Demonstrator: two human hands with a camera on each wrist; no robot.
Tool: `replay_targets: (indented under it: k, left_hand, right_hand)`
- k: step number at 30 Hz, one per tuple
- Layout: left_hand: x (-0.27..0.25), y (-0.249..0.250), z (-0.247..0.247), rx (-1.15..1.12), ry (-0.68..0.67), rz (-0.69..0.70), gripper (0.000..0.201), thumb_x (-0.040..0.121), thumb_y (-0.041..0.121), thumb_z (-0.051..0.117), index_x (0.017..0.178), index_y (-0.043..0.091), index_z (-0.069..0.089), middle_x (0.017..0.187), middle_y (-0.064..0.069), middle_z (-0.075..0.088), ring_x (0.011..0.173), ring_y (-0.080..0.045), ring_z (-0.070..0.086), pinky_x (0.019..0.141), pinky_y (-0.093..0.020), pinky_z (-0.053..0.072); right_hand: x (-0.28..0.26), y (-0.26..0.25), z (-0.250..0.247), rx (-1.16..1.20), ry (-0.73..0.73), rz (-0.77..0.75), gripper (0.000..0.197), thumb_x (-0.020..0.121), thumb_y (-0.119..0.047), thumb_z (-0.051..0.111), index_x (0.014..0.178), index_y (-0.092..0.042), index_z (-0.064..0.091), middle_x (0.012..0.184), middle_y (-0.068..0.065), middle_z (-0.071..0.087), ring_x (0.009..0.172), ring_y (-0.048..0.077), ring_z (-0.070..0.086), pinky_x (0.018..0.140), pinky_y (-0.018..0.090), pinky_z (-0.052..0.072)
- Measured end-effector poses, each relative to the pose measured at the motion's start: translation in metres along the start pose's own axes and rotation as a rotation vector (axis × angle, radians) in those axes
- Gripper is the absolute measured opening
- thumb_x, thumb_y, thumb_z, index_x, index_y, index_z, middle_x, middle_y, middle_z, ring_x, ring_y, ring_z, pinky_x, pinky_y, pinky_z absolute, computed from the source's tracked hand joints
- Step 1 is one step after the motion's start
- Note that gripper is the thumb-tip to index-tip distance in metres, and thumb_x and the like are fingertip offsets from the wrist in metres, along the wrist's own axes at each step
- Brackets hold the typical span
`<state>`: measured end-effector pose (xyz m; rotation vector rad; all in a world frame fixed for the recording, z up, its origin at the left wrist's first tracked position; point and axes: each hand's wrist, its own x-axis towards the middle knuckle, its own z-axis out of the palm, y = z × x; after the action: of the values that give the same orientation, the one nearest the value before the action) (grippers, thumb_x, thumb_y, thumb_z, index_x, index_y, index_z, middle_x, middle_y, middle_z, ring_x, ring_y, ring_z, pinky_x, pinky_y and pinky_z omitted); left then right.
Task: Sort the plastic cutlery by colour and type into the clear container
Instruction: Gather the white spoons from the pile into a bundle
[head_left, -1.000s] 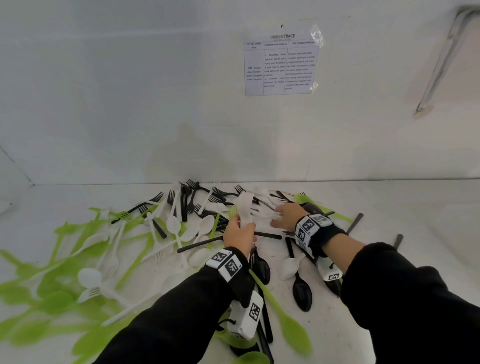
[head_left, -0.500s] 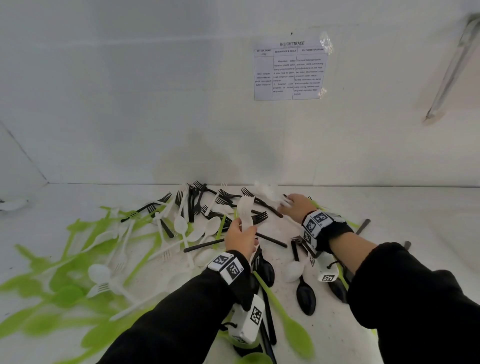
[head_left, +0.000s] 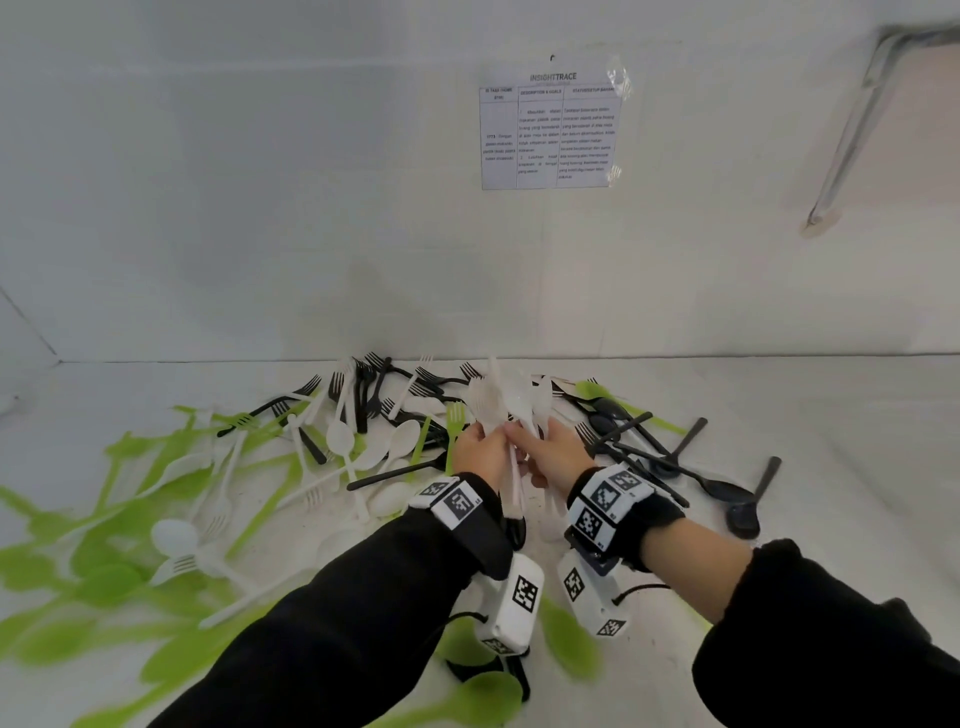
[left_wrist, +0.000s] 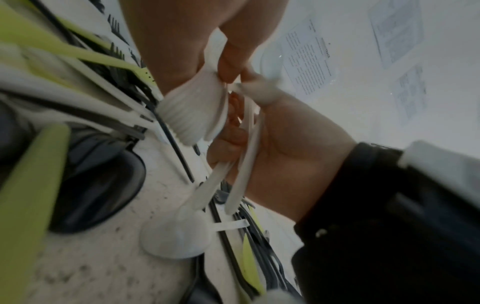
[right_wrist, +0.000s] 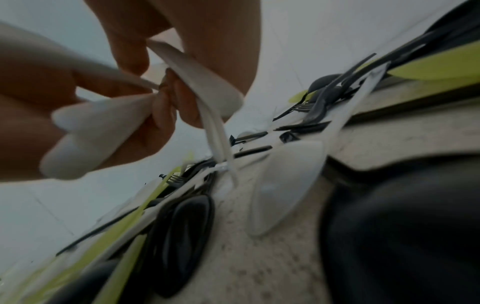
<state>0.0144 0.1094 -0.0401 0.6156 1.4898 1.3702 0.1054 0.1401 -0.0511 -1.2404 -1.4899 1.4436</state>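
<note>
Brought back from the far side of the pile since a second ago: right hand (head_left: 550, 452), now meeting left hand (head_left: 480, 452) over the middle of the heap. Camera dipped slightly too, wall sheet sitting lower and more to the right.

Left to right across the head view: green spoons (head_left: 111, 582) and green forks spread loose at the left edge, unsorted. White spoons (head_left: 340, 435) and white forks mixed among them. Black forks (head_left: 363, 387) bunched at the back. Left hand curled round a bundle of white cutlery (head_left: 498, 400), heads up, handles trailing below the fist. Right hand pinching into the same bundle, seemingly adding or squaring a white piece; exact type of each piece hard to tell through blur. Black spoons (head_left: 727, 491) scattered to the right.

Progress judged early: only one small white bundle gathered, nearly all pieces lying mixed. Clear container not visible in any view, so nothing confirmed as placed.

Speckled off-white tabletop (head_left: 857, 467) underneath, grubby in the wrist views. Plain white wall behind, a printed instruction sheet (head_left: 550, 132) taped up, a metal bracket (head_left: 857, 124) at top right.
</note>
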Motion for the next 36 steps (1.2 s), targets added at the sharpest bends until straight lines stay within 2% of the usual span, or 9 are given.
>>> replay_targets:
  k: [4,11,16,21,24,26,31,34,36]
  left_hand:
    - [-0.002,-0.005,-0.002,-0.114,-0.09,-0.1,0.01,0.09,0.005,0.055,0.084,0.014,0.055,0.08,-0.012,0.061,0.064,-0.024,0.057,0.057,-0.031,0.048]
    - [-0.002,-0.014,-0.007,-0.153,-0.113,-0.105,0.016,0.095,0.002,0.045,0.089,0.011,0.058,0.075,-0.011,0.059,0.045,-0.014,0.056,0.045,-0.023,0.047]
    - [-0.001,-0.014,-0.007,-0.124,-0.103,-0.054,0.01,0.095,0.006,0.049,0.097,0.01,0.058,0.085,-0.005,0.062,0.061,-0.016,0.058,0.053,-0.028,0.049]
    - [0.011,-0.019,-0.007,-0.059,0.011,0.009,0.009,0.086,0.008,0.059,0.082,0.015,0.062,0.097,-0.017,0.067,0.09,-0.034,0.064,0.093,-0.05,0.049]
    - [0.021,-0.027,-0.008,-0.067,0.027,-0.008,0.006,0.078,0.016,0.062,0.084,0.016,0.065,0.105,-0.021,0.067,0.1,-0.038,0.063,0.093,-0.057,0.047]
    - [0.023,-0.028,-0.008,-0.082,0.039,-0.008,0.012,0.079,0.013,0.063,0.09,0.011,0.067,0.107,-0.018,0.067,0.102,-0.036,0.063,0.095,-0.054,0.047]
    - [0.018,-0.029,-0.009,-0.116,0.042,0.01,0.038,0.079,0.013,0.066,0.115,0.0,0.061,0.118,-0.018,0.064,0.107,-0.034,0.061,0.098,-0.05,0.046]
    - [0.018,-0.031,-0.01,-0.12,0.033,0.016,0.01,0.084,0.006,0.062,0.094,0.006,0.065,0.111,-0.019,0.066,0.104,-0.036,0.062,0.096,-0.051,0.048]
    - [0.018,-0.031,-0.01,-0.121,0.023,0.012,0.007,0.084,0.005,0.062,0.085,0.011,0.065,0.107,-0.02,0.067,0.101,-0.038,0.063,0.093,-0.054,0.048]
  right_hand:
    - [-0.007,0.002,-0.001,0.005,0.005,0.038,0.007,0.091,-0.025,0.057,0.089,-0.019,0.056,0.063,-0.003,0.053,0.047,0.008,0.045,0.043,0.02,0.033]
    - [-0.009,0.0,-0.012,0.043,-0.056,0.056,0.01,0.088,-0.013,0.062,0.08,-0.016,0.056,0.056,-0.001,0.046,0.037,0.003,0.037,0.039,0.019,0.029]
    - [-0.015,-0.004,-0.009,0.129,0.02,0.104,0.01,0.09,-0.019,0.058,0.081,-0.018,0.053,0.063,-0.001,0.046,0.044,0.009,0.034,0.041,0.021,0.026]
    - [-0.019,0.002,0.0,0.117,0.036,0.099,0.011,0.093,-0.013,0.048,0.081,-0.014,0.047,0.066,0.002,0.05,0.045,0.011,0.039,0.042,0.023,0.034]
    - [-0.02,0.008,0.004,-0.066,0.045,0.083,0.013,0.09,-0.022,0.054,0.089,-0.009,0.056,0.072,0.006,0.059,0.059,0.018,0.055,0.063,0.039,0.052]
    - [-0.022,0.009,0.004,-0.153,0.069,0.066,0.015,0.089,-0.024,0.056,0.094,-0.01,0.057,0.084,0.004,0.061,0.077,0.021,0.06,0.077,0.038,0.051]
    - [-0.032,0.009,0.004,-0.088,0.067,0.025,0.03,0.09,-0.022,0.058,0.117,-0.008,0.053,0.11,0.008,0.063,0.098,0.022,0.062,0.084,0.033,0.051]
    - [-0.033,0.01,0.003,-0.062,0.097,0.027,0.022,0.091,-0.021,0.056,0.11,-0.009,0.053,0.105,0.01,0.065,0.095,0.025,0.063,0.087,0.04,0.052]
    - [-0.033,0.01,0.002,-0.06,0.107,0.029,0.02,0.092,-0.02,0.052,0.106,-0.005,0.056,0.094,0.009,0.067,0.084,0.025,0.063,0.085,0.045,0.051]
